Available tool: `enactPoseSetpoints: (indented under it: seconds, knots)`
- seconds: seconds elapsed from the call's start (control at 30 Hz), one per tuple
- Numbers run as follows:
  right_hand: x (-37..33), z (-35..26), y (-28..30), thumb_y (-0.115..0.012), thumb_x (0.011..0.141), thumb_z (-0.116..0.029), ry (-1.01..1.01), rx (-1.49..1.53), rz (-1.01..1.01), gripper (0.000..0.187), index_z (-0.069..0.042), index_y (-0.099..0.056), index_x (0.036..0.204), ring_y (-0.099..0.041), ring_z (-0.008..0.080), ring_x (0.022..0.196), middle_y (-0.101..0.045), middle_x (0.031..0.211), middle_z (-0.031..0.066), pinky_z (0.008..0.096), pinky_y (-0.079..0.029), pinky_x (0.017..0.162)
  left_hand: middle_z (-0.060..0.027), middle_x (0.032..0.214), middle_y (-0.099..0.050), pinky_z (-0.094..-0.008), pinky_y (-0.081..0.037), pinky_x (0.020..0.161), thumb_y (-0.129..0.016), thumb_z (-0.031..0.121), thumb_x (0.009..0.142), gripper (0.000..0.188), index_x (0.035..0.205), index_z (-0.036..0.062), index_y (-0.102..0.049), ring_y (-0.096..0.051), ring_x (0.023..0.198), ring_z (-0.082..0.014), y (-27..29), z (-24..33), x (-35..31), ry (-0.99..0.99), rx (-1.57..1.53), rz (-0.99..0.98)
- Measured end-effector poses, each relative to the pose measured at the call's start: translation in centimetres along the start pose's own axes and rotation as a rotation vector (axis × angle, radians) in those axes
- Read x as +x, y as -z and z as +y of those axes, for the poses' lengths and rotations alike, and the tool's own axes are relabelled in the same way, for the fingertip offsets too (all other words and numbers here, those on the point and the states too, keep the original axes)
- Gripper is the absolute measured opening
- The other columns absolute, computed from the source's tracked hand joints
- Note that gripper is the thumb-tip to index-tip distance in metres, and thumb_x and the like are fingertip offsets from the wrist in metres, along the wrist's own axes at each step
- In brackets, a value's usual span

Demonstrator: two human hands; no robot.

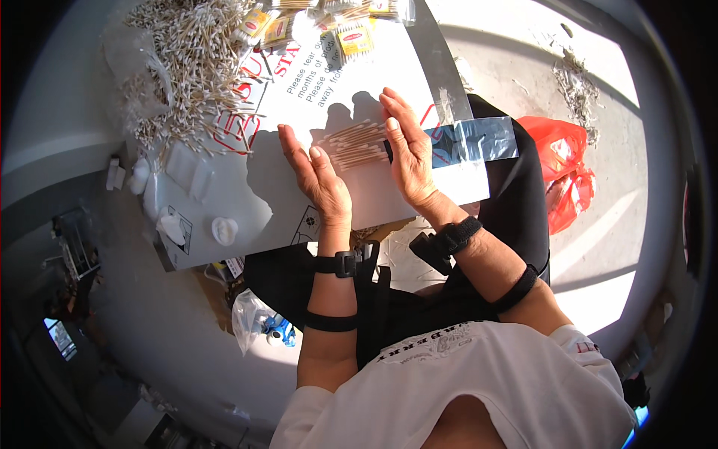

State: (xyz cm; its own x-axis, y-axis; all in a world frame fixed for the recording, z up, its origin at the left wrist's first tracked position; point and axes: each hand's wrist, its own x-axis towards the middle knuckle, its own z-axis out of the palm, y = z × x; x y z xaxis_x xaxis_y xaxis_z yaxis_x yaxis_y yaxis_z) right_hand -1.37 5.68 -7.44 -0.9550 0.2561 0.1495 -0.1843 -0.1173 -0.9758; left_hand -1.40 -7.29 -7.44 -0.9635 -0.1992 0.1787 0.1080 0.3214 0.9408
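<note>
A loose bundle of cotton swabs [353, 147] lies on a white printed board [400, 63], its sticks running roughly left to right. My left hand [321, 179] stands on edge at the left end of the bundle, fingers straight and palm turned inward. Across from it, my right hand [413, 153] is at the right end, its fingers also stretched out. The swabs lie between the two palms; whether both palms touch the tips I cannot tell. Neither hand is wrapped round anything. A clear and dark plastic strip [486, 140] lies beside my right hand, on the board's right edge.
A big heap of loose swabs [187, 75] covers the board's far left. Several filled swab packs [355, 39] lie at the far edge. White cotton-like lumps [224, 230] rest near left. On the floor are a red plastic bag [562, 157] and a clear bag [248, 322].
</note>
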Motion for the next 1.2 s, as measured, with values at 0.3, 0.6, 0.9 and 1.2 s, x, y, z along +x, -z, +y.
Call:
enactPoseSetpoints:
  seconds: [0.3,0.6,0.9,1.2]
  knots:
    - [0.5,0.2,-0.4,-0.047,0.101,-0.013,-0.051,0.042,-0.001,0.034,0.003,-0.052,0.13,-0.042,0.0276,0.133,-0.046,0.141,0.0181,0.0338,-0.034,0.109,-0.0173,0.155,-0.027,-0.0412,-0.025,0.116,-0.043,0.03,0.103,0.055,0.148,0.0022,-0.029,-0.03,0.141,-0.0293,-1.0,0.1,0.1,0.029,-0.265,0.017]
    - [2.7,-1.1,1.1,-0.058,0.09,0.003,0.046,-0.461,-0.021,0.014,0.0,-0.064,0.103,-0.06,0.014,0.088,-0.061,0.101,0.0055,0.0254,-0.05,0.08,-0.0091,0.092,-0.061,-0.0414,-0.045,0.085,-0.07,-0.004,0.073,0.023,0.093,0.0057,-0.062,-0.056,0.093,-0.0303,1.4,0.2,5.3,-0.26,0.493,-0.149]
    - [1.6,-0.1,2.6,-0.056,0.092,0.003,-0.023,-0.185,0.031,0.013,0.001,-0.062,0.104,-0.057,0.0112,0.094,-0.06,0.102,0.0037,0.0222,-0.046,0.086,-0.0091,0.082,-0.057,-0.0414,-0.046,0.078,-0.066,0.005,0.077,0.011,0.082,0.0036,-0.056,-0.056,0.088,-0.028,1.1,1.5,8.4,-0.702,0.954,-0.549]
    - [2.4,-0.7,3.7,-0.061,0.091,-0.005,-0.205,0.071,0.125,0.014,0.004,-0.064,0.102,-0.059,0.0102,0.081,-0.066,0.09,0.0049,0.0241,-0.051,0.077,-0.0095,0.069,-0.052,-0.0412,-0.046,0.062,-0.06,-0.001,0.073,0.018,0.072,0.0041,-0.043,-0.055,0.072,-0.0304,4.7,4.7,5.4,-0.342,0.486,-0.59]
